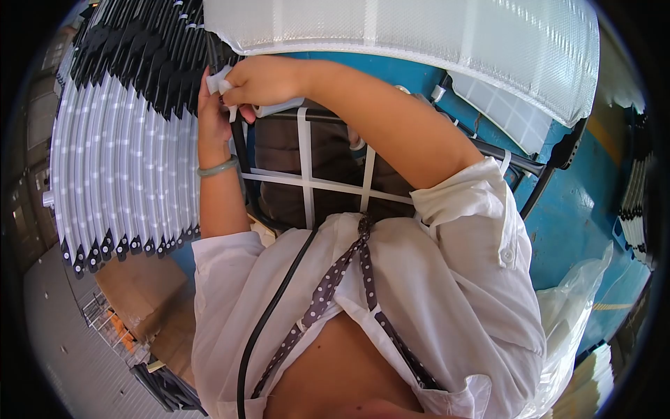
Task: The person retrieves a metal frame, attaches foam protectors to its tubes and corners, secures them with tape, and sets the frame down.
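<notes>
Both hands meet at the upper left, at the corner of a black tube frame (324, 114) crossed by white straps (305, 150). My right hand (262, 80) reaches across from the right, its fingers bent and pressed round a piece of white material (222, 85). Just left of it, my left hand (215, 112) is upright, with a bangle at the wrist, and its fingers close on the same white material. Part of that material hangs down between the hands. The fingertips are partly hidden behind one another.
Many silvery tubes with black ends (129, 160) stand stacked at the left. A white mesh panel (419, 42) spans the top. Cardboard (139, 293) lies lower left, clear plastic (576, 293) at the right. A black cable (276, 300) hangs over the shirt.
</notes>
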Demonstrator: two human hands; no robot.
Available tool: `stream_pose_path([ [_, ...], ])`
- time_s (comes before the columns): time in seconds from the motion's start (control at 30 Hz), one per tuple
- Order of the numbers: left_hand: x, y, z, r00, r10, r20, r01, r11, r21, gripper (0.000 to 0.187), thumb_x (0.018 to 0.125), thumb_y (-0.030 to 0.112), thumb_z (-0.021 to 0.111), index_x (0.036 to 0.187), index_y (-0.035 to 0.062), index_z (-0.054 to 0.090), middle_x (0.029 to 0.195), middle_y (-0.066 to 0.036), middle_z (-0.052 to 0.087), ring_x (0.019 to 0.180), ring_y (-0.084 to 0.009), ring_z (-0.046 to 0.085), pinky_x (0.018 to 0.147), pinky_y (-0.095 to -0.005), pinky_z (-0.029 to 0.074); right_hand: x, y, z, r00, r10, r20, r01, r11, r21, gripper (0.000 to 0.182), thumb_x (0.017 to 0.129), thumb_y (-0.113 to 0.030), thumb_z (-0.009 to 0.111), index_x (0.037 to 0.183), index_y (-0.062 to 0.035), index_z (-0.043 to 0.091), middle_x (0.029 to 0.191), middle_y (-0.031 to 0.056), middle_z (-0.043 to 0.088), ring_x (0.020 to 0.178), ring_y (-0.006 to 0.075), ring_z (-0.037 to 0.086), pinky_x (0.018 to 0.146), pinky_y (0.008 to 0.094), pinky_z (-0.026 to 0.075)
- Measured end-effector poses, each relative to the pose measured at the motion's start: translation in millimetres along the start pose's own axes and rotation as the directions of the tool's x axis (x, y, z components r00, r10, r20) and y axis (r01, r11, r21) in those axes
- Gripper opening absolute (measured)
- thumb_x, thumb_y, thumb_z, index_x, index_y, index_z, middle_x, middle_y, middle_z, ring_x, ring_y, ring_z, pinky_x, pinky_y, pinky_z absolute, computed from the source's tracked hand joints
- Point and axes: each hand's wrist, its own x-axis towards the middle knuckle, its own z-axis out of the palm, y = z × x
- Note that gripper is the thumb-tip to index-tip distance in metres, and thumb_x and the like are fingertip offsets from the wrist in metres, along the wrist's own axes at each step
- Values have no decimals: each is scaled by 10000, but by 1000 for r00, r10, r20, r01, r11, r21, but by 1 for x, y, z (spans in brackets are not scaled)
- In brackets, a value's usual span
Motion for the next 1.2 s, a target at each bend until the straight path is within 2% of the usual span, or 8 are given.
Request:
stream_pose_path([
  [0.17,-2,3,0,997,47,61,-35,983,-178,579,885,216,431,1404,48,240,1178,-148,535,1014,-237,577,849,-344,490,6,3,1,1000,-24,3,24,999,35,282,869,-258,467,833,-42,645,660,18,645,657,126,576,654,263,442],
  [0.27,-3,2,6,998,64,-24,-64,998,3,587,888,260,430,1403,50,244,1158,-142,546,971,-229,593,796,-317,507,8,2,3,1000,-27,-2,27,999,21,301,867,-270,457,828,-46,655,660,19,647,675,144,592,681,278,450],
  [0.33,9,2,-13,884,135,447,13,950,-312,587,896,292,404,1400,35,247,1165,-143,543,972,-228,591,798,-297,498,15,3,5,999,-32,-14,32,999,-24,331,859,-298,454,800,-56,671,668,13,657,718,172,610,734,305,457],
  [0.4,13,-4,-25,734,257,629,104,872,-478,599,900,328,381,1399,23,247,1192,-153,530,1000,-231,577,823,-289,480,21,4,8,999,-50,-14,50,998,-34,336,864,-306,457,793,-59,672,669,14,657,723,177,611,734,302,456],
  [0.5,5,-12,-28,837,276,472,19,848,-529,632,900,380,350,1398,6,243,1254,-179,494,1059,-241,548,875,-297,450,28,6,12,998,-66,9,67,997,-32,306,880,-296,463,858,-58,654,673,20,647,695,155,602,695,284,456],
  [0.57,-20,3,4,977,178,120,-112,898,-425,652,900,405,329,1394,-12,241,1286,-193,470,1072,-244,540,881,-305,445,33,10,17,997,-64,40,65,998,-28,288,887,-291,472,908,-60,642,681,22,643,683,144,598,679,276,456],
  [0.97,-25,-27,-17,978,184,-98,-202,955,-219,616,936,428,428,1320,-49,357,1217,-145,539,813,-113,572,811,-239,456,39,17,30,999,-17,45,17,1000,4,329,862,-275,477,1119,-88,562,791,17,687,944,204,599,861,330,428],
  [1.2,-24,-27,-16,946,265,-189,-297,941,-165,524,905,299,541,1314,15,381,1260,-133,491,896,-163,566,860,-299,460,34,18,34,987,-155,-46,160,970,185,223,924,-192,421,1023,-58,570,703,62,633,650,149,579,667,272,453],
])
